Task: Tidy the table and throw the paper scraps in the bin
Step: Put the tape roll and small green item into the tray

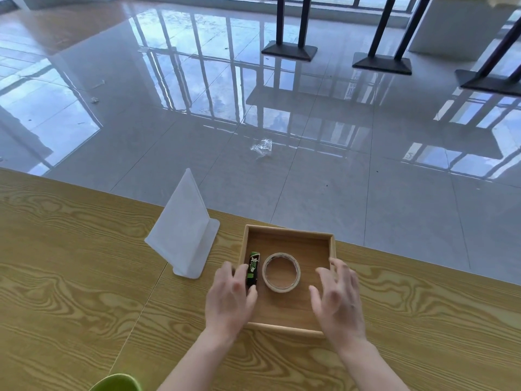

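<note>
A shallow wooden tray (287, 232) sits near the far edge of the wood-grain table (70, 277). Inside it lie a roll of beige tape (281, 272) and a small black-and-green tube (252, 268) on its left side. My left hand (229, 299) hovers over the tray's left wall, fingers apart, fingertips close to the tube. My right hand (338, 299) is spread over the tray's right side, holding nothing. No paper scraps show on the table.
A white plastic sign stand (183, 230) stands left of the tray. A green rim (118, 382) pokes in at the bottom edge. Beyond the table lies a glossy tiled floor with a crumpled clear wrapper (262, 148) and dark table bases (290, 49).
</note>
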`<act>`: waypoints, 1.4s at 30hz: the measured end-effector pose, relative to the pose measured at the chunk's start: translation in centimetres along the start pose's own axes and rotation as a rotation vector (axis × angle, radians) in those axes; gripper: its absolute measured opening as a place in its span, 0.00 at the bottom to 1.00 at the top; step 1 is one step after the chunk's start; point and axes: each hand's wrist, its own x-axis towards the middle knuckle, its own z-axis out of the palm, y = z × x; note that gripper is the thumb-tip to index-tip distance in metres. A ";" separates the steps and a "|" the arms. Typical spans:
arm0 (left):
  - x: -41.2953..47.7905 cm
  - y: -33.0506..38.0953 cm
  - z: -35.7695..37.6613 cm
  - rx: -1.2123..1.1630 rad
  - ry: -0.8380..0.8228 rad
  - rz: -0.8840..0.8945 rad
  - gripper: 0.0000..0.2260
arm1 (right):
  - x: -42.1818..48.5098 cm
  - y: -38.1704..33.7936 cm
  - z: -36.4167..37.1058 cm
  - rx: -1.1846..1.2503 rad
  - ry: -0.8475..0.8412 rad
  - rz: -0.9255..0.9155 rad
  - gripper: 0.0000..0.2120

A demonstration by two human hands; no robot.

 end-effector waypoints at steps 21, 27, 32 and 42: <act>-4.2 -4.0 1.7 -0.211 -0.195 0.062 0.52 | 6.2 -9.2 6.3 -0.112 -0.224 -0.330 0.06; -4.1 -4.2 1.5 -0.224 -0.199 0.078 0.51 | 8.0 -9.9 6.5 -0.017 -0.225 -0.335 0.07; -4.2 -4.3 1.7 -0.220 -0.188 0.083 0.51 | 6.3 -8.1 5.2 0.066 -0.181 -0.322 0.20; -4.1 -4.1 1.3 -0.239 -0.203 0.057 0.52 | 6.4 -8.0 5.6 0.103 -0.144 -0.298 0.10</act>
